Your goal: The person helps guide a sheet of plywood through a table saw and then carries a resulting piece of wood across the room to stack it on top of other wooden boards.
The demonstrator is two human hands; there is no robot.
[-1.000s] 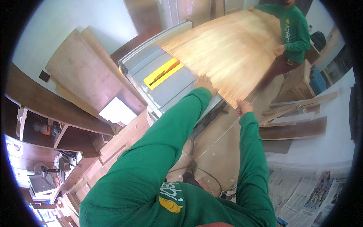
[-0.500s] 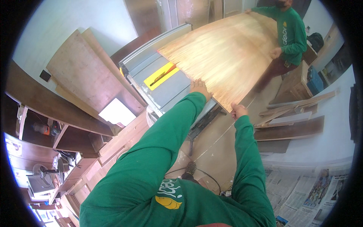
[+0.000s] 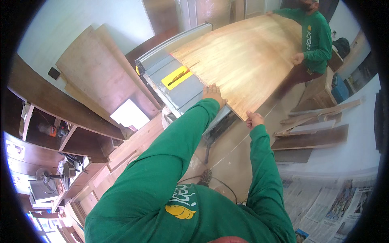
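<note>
A large pale plywood sheet (image 3: 247, 56) lies partly across a grey table saw (image 3: 186, 91) and reaches away to the upper right. My left hand (image 3: 214, 94) rests on its near edge, fingers spread flat over the top face. At the near right corner my right hand (image 3: 254, 120) is closed around the sheet's edge. Just left of the sheet, a dark saw blade (image 3: 177, 77) shows in the slot of a yellow insert (image 3: 171, 83). A co-worker (image 3: 318, 38) in a green top holds the far end of the sheet with both hands.
Large boards (image 3: 95, 69) lean on the left wall beside brown shelving (image 3: 60, 117). A white panel (image 3: 129, 118) stands below them. Timber offcuts (image 3: 314, 135) lie at right, with newspaper (image 3: 320, 206) nearer me. A dark cable (image 3: 229, 188) runs by my foot.
My view has shifted a little. The plywood edge sits slightly closer to the blade and over the yellow insert. Both my hands keep their places on the sheet.
</note>
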